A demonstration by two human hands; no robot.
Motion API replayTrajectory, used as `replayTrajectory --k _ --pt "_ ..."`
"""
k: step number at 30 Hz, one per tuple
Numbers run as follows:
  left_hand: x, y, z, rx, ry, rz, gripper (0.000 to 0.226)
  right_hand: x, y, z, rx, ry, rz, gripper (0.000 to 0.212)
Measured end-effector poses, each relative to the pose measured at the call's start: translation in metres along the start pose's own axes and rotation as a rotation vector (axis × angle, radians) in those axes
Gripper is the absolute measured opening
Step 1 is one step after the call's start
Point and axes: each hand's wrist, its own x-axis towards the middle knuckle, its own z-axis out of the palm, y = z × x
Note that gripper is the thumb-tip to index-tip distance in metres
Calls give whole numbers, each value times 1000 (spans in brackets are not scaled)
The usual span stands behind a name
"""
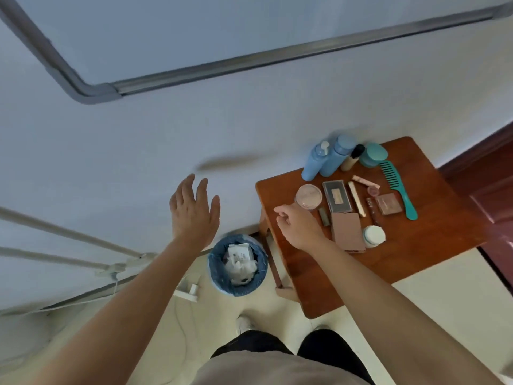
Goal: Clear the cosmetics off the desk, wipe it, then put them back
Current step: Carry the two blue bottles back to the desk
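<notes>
A small brown wooden desk (416,245) stands against the wall at the right, with cosmetics laid out on it. Two blue bottles (324,161), a dark-capped tube (352,159) and a teal jar (373,154) stand at its back, beside a teal comb (397,187). In front lie a round powder jar (308,195), a dark palette (336,196), a pink flat case (348,232), a white jar (374,236) and several small sticks and pots. My right hand (299,226) hovers over the desk's left edge beside the powder jar, fingers loosely curled, holding nothing visible. My left hand (194,212) is raised, fingers spread, left of the desk.
A blue-lined bin (237,265) with crumpled white wipes stands on the floor at the desk's left leg. A white power strip (188,291) and cable lie left of the bin. Pale rails (69,236) cross the left side. A dark red door (494,195) is at the right.
</notes>
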Motion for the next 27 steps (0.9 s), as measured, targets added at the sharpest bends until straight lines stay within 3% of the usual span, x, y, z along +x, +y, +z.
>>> replayTrajectory --k 9,14,21,27 --pt "25 123 8 -216 -197 171 47 -34 70 -109 47 324 146 31" --pt "46 183 22 -496 -415 -99 52 -21 100 -147 230 494 178 37" --pt "83 240 59 -523 -429 -284 65 57 133 -170 307 320 107 72" --pt "103 265 105 -503 -369 -450 67 108 155 -161 254 200 -85 73"
